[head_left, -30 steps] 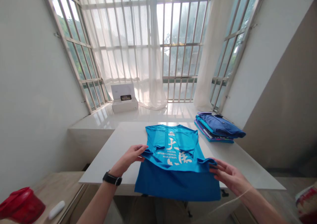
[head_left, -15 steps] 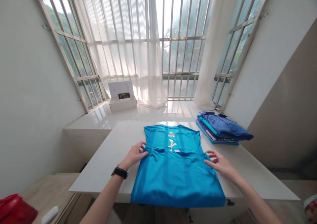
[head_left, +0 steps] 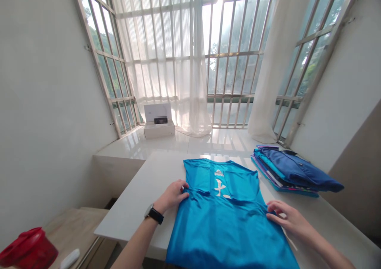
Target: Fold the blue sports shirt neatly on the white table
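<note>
A bright blue T-shirt (head_left: pixel 229 225) lies spread on the white table, its sleeves folded inward over white lettering and a small logo. My left hand (head_left: pixel 174 193), with a black-banded watch on the wrist, pinches the shirt's left edge between thumb and fingers. Opposite it, my right hand (head_left: pixel 282 215) has its thumb and fingers closed on the right edge. Small creases run inward from both grips. The shirt's lower end passes out of the picture at the bottom.
A stack of folded clothes (head_left: pixel 288 170), dark blue on top, sits right of the shirt on the white table (head_left: pixel 133 201). On the window ledge stands a white box (head_left: pixel 159 131) with a phone (head_left: pixel 161 120) on it. A red container (head_left: pixel 29 249) is at lower left.
The view has shifted, so everything appears further right and lower. Both hands remain at the shirt's sides, with the right fingers now closer on its edge. The shirt's folds look about the same.
</note>
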